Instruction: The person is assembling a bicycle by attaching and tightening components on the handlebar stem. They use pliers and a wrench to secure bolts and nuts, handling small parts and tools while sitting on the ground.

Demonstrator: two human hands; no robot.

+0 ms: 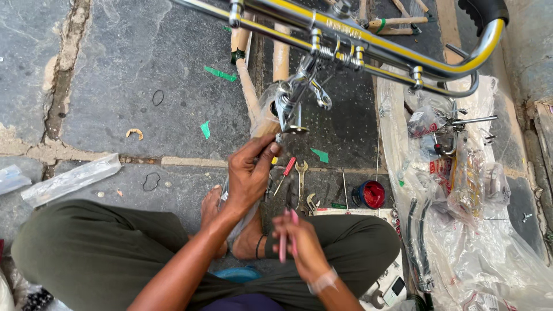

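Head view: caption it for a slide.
Seated person's left hand grips a wrapped bicycle part; right hand holds a pink-handled tool.

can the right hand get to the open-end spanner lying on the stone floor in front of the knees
Probably yes. The spanner lies bare on the floor just beyond the right hand, with nothing over it, but that hand already holds a pink tool, so its grip is taken.
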